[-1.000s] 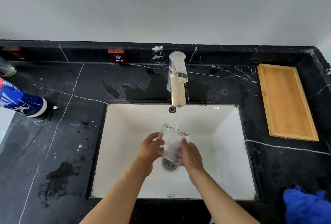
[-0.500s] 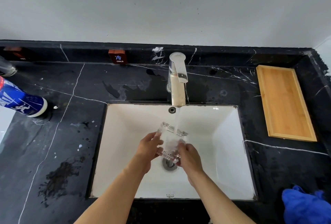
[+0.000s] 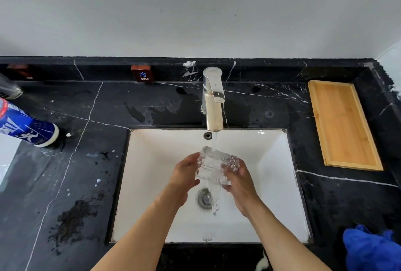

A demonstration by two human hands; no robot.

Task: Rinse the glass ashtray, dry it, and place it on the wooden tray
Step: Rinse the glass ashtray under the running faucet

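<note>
A black marbled surface (image 3: 91,173) carries a white sink (image 3: 152,184) and, at the far right, the empty wooden tray (image 3: 342,125). Over the drain, under the running faucet (image 3: 213,105), the glass ashtray (image 3: 214,167) is gripped between the left hand (image 3: 184,176) and right hand (image 3: 240,180), fingers closed on opposite sides. Wet, heavy, rigid glass is judged slippery and breakable; the ribbed side walls should be held.

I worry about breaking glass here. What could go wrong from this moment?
The clear cut-glass ashtray is wet under the running tap, held only at its sides by the left hand and right hand; it may slip onto the hard white sink. The wooden tray lies across wet black counter, so carrying it undried risks another slip.
</note>
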